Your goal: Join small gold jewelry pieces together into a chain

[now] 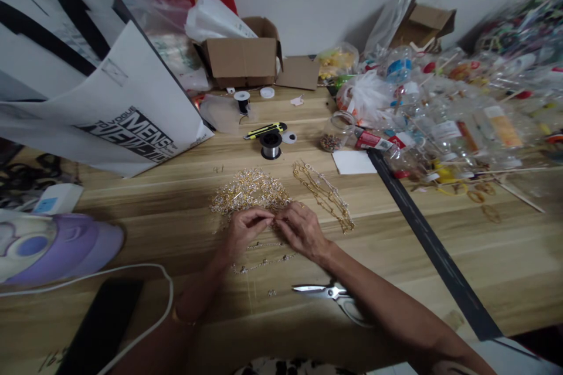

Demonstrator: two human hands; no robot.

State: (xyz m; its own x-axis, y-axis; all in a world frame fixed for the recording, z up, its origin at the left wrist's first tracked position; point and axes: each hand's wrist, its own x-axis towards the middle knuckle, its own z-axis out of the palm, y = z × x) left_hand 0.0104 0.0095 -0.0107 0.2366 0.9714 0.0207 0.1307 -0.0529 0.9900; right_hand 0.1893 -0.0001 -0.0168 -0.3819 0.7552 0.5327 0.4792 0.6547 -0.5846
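My left hand and my right hand meet fingertip to fingertip over the table, both closed in a pinch. What sits between the fingertips is too small to make out. Just beyond them lies a pile of small gold and silver jewelry pieces. A beaded chain is stretched across the wood below my hands, with a second strand partly hidden under the right one. Several gold and silver chains lie to the right of the pile. Scissors rest beside my right forearm, slightly open.
A wire spool, a yellow utility knife and a jar of beads stand beyond the pile. Plastic bottles crowd the right. A paper bag, a purple object and a white cable are left.
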